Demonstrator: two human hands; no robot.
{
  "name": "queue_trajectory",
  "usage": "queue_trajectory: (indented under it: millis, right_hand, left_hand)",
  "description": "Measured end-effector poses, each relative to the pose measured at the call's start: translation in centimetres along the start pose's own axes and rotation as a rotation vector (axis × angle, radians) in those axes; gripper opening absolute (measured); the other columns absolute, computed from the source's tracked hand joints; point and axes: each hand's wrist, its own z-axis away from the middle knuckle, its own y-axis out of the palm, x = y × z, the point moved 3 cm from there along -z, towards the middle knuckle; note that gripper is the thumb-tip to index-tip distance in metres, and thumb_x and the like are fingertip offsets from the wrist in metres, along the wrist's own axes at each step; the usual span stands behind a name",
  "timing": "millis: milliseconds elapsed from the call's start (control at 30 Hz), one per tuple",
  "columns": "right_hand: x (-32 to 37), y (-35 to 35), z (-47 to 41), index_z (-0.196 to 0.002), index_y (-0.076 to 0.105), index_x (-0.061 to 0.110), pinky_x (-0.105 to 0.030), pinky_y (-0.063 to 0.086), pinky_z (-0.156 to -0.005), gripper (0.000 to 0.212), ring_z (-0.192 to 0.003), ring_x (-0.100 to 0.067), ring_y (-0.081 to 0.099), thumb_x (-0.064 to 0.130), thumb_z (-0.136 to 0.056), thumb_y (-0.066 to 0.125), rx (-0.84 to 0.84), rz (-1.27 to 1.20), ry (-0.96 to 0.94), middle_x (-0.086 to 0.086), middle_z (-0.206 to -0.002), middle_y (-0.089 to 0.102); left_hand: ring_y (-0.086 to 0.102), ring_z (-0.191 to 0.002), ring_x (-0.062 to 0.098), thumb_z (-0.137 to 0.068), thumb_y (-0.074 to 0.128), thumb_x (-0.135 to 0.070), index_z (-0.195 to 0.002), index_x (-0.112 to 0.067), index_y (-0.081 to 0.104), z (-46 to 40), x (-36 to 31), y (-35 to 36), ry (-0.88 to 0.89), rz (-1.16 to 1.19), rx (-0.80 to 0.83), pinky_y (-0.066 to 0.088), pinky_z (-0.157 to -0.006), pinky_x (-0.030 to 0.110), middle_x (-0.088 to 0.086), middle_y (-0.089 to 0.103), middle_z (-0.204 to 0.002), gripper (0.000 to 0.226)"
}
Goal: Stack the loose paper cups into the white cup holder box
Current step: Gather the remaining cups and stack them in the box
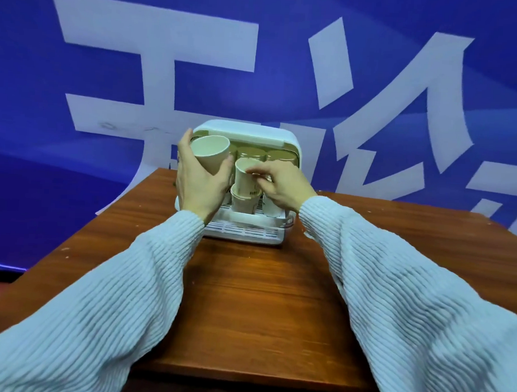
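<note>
Both hands (pixel 198 178) (pixel 281 182) hide much of the white box (pixel 283 137).

**Camera placement: single head-worn view**

One wide-angle camera, worn on the person's head, faces forward and down along both outstretched sleeves. The counter (pixel 247 284) runs away from the lens; both grips sit mid-frame at arm's reach. Beyond the grips, a blue banner (pixel 286 78) fills the upper half. No second view.

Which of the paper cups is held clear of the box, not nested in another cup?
The cup in the left hand, tilted cup. The right hand pinches another nested in a box stack.
</note>
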Motion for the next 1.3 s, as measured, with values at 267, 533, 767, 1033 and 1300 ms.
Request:
queue_trajectory:
  millis: [267,533,767,1033,1300]
  right_hand:
    - [-0.4,3.2,0.1,-0.145,0.058,0.019,-0.030,0.038,-0.111,0.054,-0.136,-0.026,0.054,0.001,-0.098,0.042,0.358,0.143,0.022,-0.006,-0.145,0.061]
    - [-2.4,0.7,1.6,-0.126,0.068,0.024,-0.038,0.051,-0.101,0.034,-0.114,-0.015,0.065,0.019,-0.098,0.049,-0.116,-0.041,0.177,0.006,-0.120,0.073]
    - [-4.0,0.3,3.6,-0.116,0.073,0.028,-0.039,0.053,-0.099,0.027,-0.108,-0.011,0.065,0.023,-0.097,0.055,-0.088,-0.052,0.210,0.011,-0.115,0.074]
    - [-4.2,0.5,4.0,-0.118,0.072,0.028,-0.041,0.052,-0.099,0.027,-0.107,-0.011,0.063,0.025,-0.098,0.055,-0.113,-0.085,0.216,0.011,-0.116,0.073]
    - [-3.0,-0.9,3.8,-0.112,0.070,0.022,-0.040,0.053,-0.091,0.024,-0.105,-0.013,0.060,0.016,-0.094,0.054,-0.523,-0.065,0.131,0.008,-0.109,0.071]
  left_hand:
    - [0.045,-0.135,0.020,-0.090,0.072,-0.041,-0.152,-0.021,0.037,-0.6,1.1,1.1,0.068,-0.090,0.113,0.038,-0.111,0.033,0.004,0.044,-0.149,0.074]
    - [0.053,-0.129,0.031,-0.094,0.070,-0.035,-0.133,-0.020,0.061,-0.7,0.3,4.8,0.378,-0.350,0.333,0.044,-0.108,0.042,0.007,0.046,-0.152,0.043]
    - [0.044,-0.135,0.036,-0.097,0.067,-0.033,-0.141,-0.027,0.057,-1.2,0.1,7.1,0.392,-0.422,0.368,0.045,-0.106,0.048,0.007,0.033,-0.162,0.045]
    - [0.048,-0.127,0.035,-0.095,0.063,-0.042,-0.147,-0.028,0.046,-0.2,0.2,7.5,0.464,-0.699,0.443,0.051,-0.099,0.050,0.012,0.036,-0.154,0.057]
    - [0.016,-0.155,0.030,-0.093,0.026,-0.078,-0.162,-0.022,0.021,1.4,3.9,8.0,0.254,-0.970,0.718,0.016,-0.123,0.051,0.014,0.036,-0.162,0.089]
